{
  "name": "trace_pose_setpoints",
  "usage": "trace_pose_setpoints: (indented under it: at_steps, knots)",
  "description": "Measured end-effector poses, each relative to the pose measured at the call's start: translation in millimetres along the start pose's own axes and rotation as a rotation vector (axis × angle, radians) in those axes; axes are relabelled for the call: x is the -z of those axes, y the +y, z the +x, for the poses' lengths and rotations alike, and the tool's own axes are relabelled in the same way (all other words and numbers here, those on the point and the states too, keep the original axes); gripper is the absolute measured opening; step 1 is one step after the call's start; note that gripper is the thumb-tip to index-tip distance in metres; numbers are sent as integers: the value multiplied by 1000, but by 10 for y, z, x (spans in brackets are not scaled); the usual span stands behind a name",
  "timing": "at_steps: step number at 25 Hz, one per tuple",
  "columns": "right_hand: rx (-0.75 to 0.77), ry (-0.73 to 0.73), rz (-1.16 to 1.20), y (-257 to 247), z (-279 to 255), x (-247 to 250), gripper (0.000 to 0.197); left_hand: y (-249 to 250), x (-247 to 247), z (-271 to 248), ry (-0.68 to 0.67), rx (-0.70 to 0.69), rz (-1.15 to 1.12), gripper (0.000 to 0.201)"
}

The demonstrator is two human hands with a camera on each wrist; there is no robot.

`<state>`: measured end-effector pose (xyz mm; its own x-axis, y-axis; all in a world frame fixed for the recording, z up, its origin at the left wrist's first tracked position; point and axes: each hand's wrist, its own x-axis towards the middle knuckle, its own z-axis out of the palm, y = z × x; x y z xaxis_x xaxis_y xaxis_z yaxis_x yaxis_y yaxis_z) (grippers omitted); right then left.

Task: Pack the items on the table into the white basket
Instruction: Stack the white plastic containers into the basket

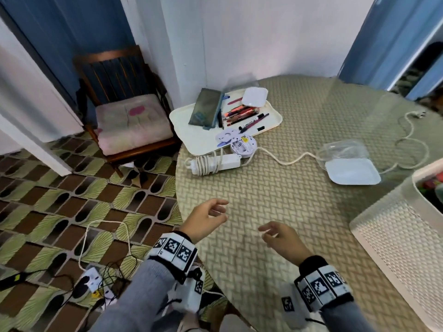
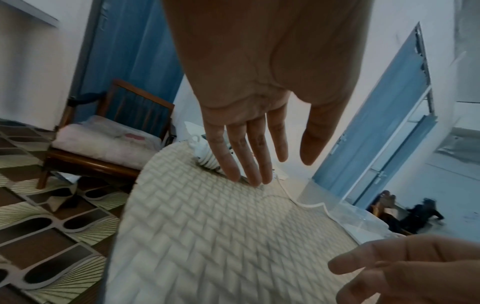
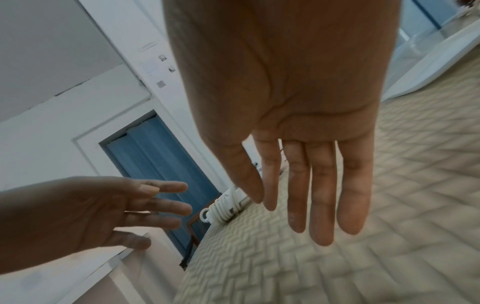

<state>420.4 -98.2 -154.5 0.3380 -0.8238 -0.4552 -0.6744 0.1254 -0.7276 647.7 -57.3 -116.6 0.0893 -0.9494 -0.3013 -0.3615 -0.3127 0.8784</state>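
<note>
Both hands hover over the near part of the table (image 1: 275, 188), side by side with a gap between them, and neither holds anything. The left hand (image 1: 205, 219) has its fingers spread and loosely extended, palm down. The right hand (image 1: 281, 238) is likewise relaxed, fingers straight and slightly parted. Ahead of the left hand lies a white power strip (image 1: 213, 162) wrapped in its cord, and beyond it a tray (image 1: 187, 121) of pens. The white basket (image 1: 393, 236) stands just to the right of the right hand.

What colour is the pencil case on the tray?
Dark grey-green pencil case, best seen in the head view.
</note>
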Motion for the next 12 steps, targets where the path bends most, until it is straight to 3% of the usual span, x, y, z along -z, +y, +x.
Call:
trace_pose_setpoints:
  at_steps: [8,12]
  knots:
    - [-105,246,178,-142,194,33,17,266,34,711,-245,-127,35,33]
    - [-193,439,330,-358,333,-28,17,408,103,1054,-406,-201,76,31]
